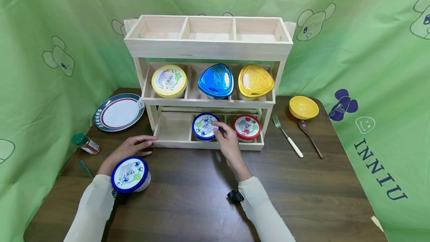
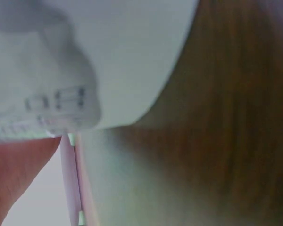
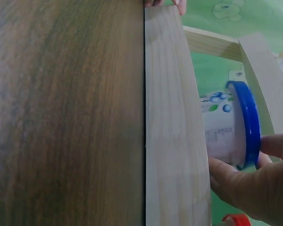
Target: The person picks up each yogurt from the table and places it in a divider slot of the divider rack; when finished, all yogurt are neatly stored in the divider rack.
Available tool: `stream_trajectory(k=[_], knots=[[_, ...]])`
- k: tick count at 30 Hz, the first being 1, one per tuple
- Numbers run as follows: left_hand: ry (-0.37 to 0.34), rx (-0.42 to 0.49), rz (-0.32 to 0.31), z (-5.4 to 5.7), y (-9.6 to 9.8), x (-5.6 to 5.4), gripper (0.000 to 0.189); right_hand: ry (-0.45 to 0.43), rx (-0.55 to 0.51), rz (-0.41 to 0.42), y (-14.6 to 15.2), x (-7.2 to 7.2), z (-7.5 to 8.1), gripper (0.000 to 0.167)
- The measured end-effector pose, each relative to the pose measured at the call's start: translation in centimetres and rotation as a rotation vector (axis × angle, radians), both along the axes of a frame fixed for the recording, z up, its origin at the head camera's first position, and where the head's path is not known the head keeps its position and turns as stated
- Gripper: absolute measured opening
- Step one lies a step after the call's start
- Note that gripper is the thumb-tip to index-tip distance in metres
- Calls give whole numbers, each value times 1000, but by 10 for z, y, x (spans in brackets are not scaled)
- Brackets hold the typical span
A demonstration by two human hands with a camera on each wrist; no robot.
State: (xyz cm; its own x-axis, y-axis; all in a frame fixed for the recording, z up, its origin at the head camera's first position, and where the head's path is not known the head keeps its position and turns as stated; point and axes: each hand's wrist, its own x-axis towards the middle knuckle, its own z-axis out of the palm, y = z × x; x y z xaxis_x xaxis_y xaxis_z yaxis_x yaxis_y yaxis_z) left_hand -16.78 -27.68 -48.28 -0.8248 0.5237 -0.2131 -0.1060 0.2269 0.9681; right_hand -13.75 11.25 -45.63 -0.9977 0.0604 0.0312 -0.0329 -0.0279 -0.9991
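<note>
My right hand (image 1: 230,145) reaches into the middle compartment of the rack's bottom tier. It pinches the right edge of a plastic tub with a blue lid (image 1: 202,127); the right wrist view shows the thumb low by the blue rim (image 3: 249,125) and fingers over the lid. My left hand (image 1: 134,146) has its fingertips at the bottom tier's left front corner. A second blue-lidded tub (image 1: 129,174) stands on the table beside the left wrist, its white side (image 2: 127,61) large in the left wrist view. In the compartment to the right sits a red-lidded tub (image 1: 247,127).
The wooden rack (image 1: 208,49) has three tiers. Its middle one holds a yellow-lidded tub (image 1: 169,81), a blue-topped container (image 1: 216,80) and a gold-topped one (image 1: 256,80). A plate (image 1: 120,112) and spice jar (image 1: 86,143) lie left; a bowl (image 1: 304,107), fork (image 1: 287,136) and spoon (image 1: 310,139) right.
</note>
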Motion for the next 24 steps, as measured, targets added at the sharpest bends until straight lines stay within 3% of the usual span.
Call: stream_trajectory(k=[8,12,14,16,22,24], knots=[[9,26,-30,-2,-2,-1,33,55,130,-13,2,6,4,34],[-6,-8,25,5,3,5,35,56,123,-22,4,10,6,34],[-5,-1,27,3,2,4,37,66,116,-25,4,12,7,35],[0,24,11,-10,-4,-2,37,84,112,-32,5,15,8,34],[-59,149,-24,-61,-29,-29,35,134,98,-58,3,28,9,32],[-28,172,-60,-53,-26,-24,35,157,85,-62,0,32,8,31]])
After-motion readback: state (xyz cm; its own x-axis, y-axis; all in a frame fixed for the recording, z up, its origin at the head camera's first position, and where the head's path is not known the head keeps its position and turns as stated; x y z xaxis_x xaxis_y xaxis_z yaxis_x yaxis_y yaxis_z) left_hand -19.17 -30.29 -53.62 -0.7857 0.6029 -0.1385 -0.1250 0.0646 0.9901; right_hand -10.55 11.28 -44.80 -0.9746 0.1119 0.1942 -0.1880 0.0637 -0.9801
